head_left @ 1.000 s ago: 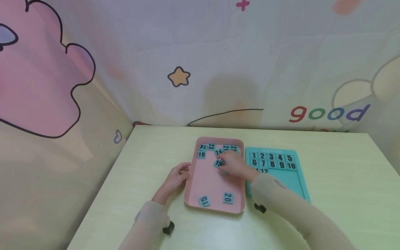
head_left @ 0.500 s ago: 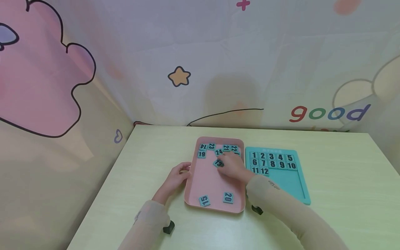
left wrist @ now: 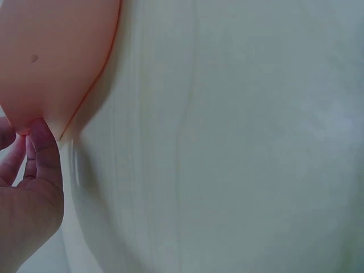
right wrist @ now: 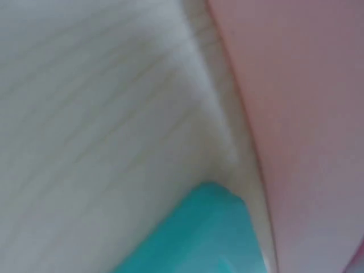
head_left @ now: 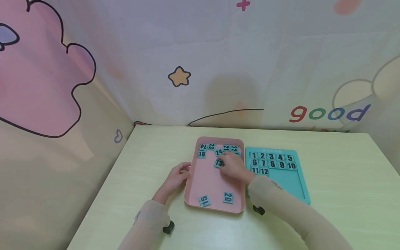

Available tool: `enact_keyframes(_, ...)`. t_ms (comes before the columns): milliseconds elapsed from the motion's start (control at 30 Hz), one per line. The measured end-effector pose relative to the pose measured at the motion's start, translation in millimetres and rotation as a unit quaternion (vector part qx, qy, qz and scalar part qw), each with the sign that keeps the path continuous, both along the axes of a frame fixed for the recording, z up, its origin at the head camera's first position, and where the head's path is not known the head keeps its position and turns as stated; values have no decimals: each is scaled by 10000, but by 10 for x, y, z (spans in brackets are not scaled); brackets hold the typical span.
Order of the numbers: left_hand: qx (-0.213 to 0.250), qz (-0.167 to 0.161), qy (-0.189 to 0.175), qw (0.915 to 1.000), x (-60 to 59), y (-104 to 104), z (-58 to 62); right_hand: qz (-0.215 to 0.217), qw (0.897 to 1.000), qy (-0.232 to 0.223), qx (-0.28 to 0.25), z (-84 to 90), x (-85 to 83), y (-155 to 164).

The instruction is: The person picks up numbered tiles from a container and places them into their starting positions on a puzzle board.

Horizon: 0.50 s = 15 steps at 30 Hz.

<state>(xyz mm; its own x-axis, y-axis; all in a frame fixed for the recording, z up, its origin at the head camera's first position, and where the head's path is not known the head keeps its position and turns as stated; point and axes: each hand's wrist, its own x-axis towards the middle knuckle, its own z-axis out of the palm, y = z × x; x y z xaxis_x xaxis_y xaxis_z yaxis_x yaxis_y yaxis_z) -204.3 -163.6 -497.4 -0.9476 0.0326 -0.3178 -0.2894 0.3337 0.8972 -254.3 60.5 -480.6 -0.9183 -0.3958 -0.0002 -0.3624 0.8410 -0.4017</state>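
Evidently light and stiff, tile 13 (head_left: 219, 163) is pinched by right hand (head_left: 232, 166) fingers; left hand (head_left: 176, 178) grips the pink tray (head_left: 206, 180) rim.

Left hand (left wrist: 25, 187) touches the pink tray (left wrist: 57, 51) edge — pale table (left wrist: 239, 148) beside.

I see a tray (head_left: 207, 180) of smooth pink plastic with a soft sheen, and a board (head_left: 293, 182) of matt teal plastic. The table (head_left: 343, 180) looks like pale wood-grain laminate, smooth. My sleeves (head_left: 290, 205) are thin beige cloth.
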Motion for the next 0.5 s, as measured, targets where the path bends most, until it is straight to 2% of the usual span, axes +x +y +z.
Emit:
enact_keyframes(267, 19, -51, 31, 10000, 9, 9, 18, 152, 9995, 192, -207, 233, 30, 143)
enact_keyframes(500, -22, -14, 42, 10000, 12, 7, 7, 211, 9990, -179, -348, 421, 96, 330)
